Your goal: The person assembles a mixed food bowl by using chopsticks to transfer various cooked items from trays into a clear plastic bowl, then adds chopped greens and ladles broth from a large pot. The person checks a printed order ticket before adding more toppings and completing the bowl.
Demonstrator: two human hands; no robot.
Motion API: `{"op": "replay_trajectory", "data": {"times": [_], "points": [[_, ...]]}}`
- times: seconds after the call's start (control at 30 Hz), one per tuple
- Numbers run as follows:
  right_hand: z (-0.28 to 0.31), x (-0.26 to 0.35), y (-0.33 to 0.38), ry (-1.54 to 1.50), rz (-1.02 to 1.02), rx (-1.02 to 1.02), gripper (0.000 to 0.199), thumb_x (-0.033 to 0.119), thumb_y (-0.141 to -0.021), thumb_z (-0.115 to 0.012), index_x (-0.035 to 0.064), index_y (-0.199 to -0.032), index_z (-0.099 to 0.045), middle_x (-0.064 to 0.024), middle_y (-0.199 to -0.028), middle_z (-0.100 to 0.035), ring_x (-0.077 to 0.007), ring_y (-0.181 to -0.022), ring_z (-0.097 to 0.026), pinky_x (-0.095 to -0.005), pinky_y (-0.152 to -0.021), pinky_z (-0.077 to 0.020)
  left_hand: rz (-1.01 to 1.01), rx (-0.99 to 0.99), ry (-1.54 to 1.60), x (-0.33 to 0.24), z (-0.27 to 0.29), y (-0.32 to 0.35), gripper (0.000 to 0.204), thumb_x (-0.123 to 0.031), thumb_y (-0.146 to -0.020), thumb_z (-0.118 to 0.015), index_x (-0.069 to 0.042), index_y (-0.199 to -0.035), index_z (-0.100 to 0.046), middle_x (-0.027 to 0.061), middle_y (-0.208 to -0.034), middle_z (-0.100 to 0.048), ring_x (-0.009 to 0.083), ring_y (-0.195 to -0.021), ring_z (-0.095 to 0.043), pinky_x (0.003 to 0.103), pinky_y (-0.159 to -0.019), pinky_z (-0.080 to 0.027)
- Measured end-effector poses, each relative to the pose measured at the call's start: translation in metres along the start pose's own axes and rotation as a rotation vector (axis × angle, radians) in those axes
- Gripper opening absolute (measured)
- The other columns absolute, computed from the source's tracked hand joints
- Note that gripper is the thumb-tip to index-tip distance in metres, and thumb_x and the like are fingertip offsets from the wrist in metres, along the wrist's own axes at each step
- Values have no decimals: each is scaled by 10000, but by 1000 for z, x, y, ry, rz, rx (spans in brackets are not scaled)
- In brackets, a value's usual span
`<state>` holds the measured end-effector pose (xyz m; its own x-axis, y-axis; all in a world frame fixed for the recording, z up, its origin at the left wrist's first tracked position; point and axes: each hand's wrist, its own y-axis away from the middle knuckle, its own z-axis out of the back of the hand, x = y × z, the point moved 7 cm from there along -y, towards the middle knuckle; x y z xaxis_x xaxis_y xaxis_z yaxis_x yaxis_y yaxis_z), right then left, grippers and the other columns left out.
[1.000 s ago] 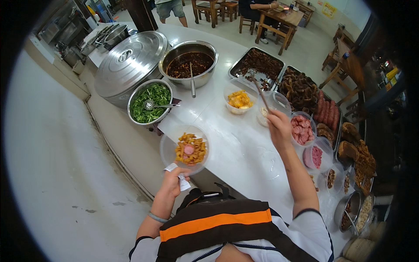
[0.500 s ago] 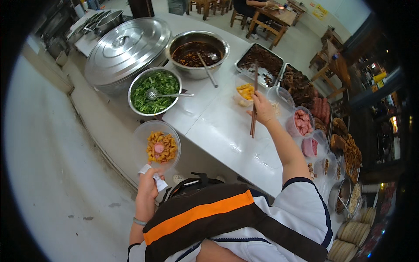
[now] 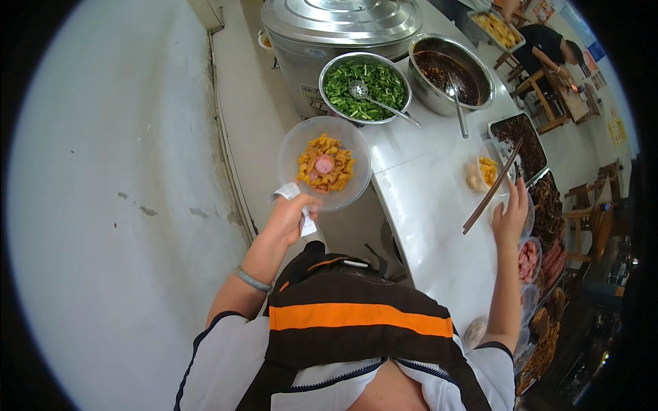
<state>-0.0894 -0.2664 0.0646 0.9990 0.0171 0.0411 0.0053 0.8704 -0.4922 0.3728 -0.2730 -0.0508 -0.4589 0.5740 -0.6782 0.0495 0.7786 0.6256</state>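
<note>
My left hand [image 3: 291,214] grips the near rim of a clear plastic bowl [image 3: 288,154], with a white paper slip [image 3: 288,191] caught in the same grasp. Golden-brown fried pieces and a round pink sausage slice [image 3: 324,164] lie in the bowl, which is held beside the counter's edge. Over on the right, brown chopsticks [image 3: 488,193] lean across a clear tub [image 3: 474,175] of yellow food. Just right of them is my right hand [image 3: 510,216], fingers stretched out and apart from the sticks, over the row of tubs.
On the white counter [image 3: 439,240] stand a steel bowl of chopped greens [image 3: 367,88] with a slotted spoon, and a dark sauce bowl [image 3: 449,72] with a ladle. A large lidded pot [image 3: 343,27] is behind. Trays of dark meat [image 3: 519,144] line the right. Someone carries a tray [image 3: 496,30].
My right hand has let go of the chopsticks, which now slant across the yellow-food tub. The bowl in my left hand is still held; the view has turned, shifting the counter rightward.
</note>
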Motion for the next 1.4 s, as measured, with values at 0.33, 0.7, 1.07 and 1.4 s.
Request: {"op": "replay_trajectory", "data": {"times": [0.33,0.7,1.07,1.4], "points": [[-76,220,-11,-688,162,84,333,78,-767,-653,40,-1091,-586,-196,-1184,-551,-366,-1080,-544,-418,-912,-453,48,-141,37,30,79,3,725,-13,-769,-531,8,-1411,-195,98,-756,-558,164,-566,-526,293,-473,-443],[-217,196,-146,5,-199,462,328,301,-832,-613,74,-1069,-612,-180,-936,-639,-378,-853,-615,-475,-734,-489,19,65,-197,-94,134,-131,208,-36,-781,-524,-5,-982,-485,77,-751,-539,146,-592,-515,279,-489,-431],[-207,232,-97,-820,-723,732,155,82,-825,-546,-50,-906,-542,-95,-700,-590,-173,-558,-615,-304,-493,-482,212,220,-285,-124,102,-213,198,-18,-753,-542,6,-942,-487,87,-719,-537,148,-519,-491,280,-435,-407],[-212,246,-174,-174,-163,227,273,53,-839,-508,118,-1094,-580,-143,-850,-610,-346,-702,-601,-445,-593,-493,297,150,-356,-136,89,-242,140,-20,-739,-586,2,-852,-506,88,-687,-541,169,-525,-517,293,-453,-436]]}}
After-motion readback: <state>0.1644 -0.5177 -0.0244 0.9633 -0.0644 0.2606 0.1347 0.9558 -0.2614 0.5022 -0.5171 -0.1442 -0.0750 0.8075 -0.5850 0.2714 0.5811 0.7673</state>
